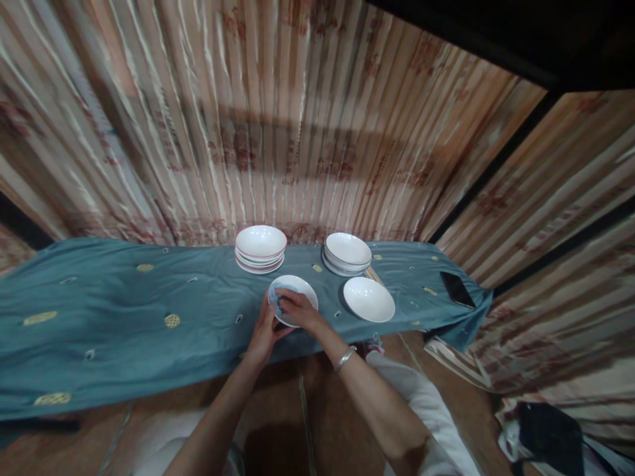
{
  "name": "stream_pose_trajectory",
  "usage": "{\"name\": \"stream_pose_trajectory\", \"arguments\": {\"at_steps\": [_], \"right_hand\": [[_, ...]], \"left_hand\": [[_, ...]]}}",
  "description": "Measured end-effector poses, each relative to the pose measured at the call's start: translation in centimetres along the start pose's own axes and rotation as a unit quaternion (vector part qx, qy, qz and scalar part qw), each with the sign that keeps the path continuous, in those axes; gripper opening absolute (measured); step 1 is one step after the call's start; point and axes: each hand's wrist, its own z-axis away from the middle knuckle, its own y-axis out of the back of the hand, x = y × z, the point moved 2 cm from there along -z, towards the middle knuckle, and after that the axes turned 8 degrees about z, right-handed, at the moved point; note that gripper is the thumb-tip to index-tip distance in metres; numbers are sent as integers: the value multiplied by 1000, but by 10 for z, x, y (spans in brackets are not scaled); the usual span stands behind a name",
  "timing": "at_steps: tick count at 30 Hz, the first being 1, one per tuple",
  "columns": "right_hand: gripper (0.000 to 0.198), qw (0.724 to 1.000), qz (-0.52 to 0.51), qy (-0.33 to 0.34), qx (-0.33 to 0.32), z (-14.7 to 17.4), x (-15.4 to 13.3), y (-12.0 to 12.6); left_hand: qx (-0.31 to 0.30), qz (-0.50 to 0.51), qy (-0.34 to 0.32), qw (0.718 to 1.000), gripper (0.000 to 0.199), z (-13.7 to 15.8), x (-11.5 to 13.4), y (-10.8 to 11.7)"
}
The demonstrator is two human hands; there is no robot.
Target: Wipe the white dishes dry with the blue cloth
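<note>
A white bowl point(308, 295) is tilted up between my two hands at the front of the table. My left hand point(266, 326) grips its left and lower rim. Inside the bowl, my right hand point(296, 305) presses a light blue cloth point(280, 297) against the left part of the inner surface. Most of the cloth lies under the fingers. Close to my right hand, one white bowl point(370, 299) sits alone. Behind stand a stack of red-rimmed white bowls point(260, 241) and a stack of dark-rimmed white bowls point(348, 249).
A green patterned cloth point(198, 344) covers the long narrow table. Chopsticks point(373, 274) lie partly hidden behind the lone bowl. Toward the right end is a black phone point(457, 289). Curtains point(297, 132) hang behind and to the right, and a dark bag point(550, 436) sits at lower right.
</note>
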Motion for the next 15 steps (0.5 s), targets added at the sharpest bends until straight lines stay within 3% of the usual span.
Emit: {"name": "stream_pose_trajectory", "arguments": {"at_steps": [9,15], "right_hand": [[34,982,143,103,67,-10,-19,11],[35,973,197,38,110,-34,-7,30]], "left_hand": [[5,-45,-31,998,72,-3,-3,4],[-12,-74,-39,996,75,-2,-2,2]]}}
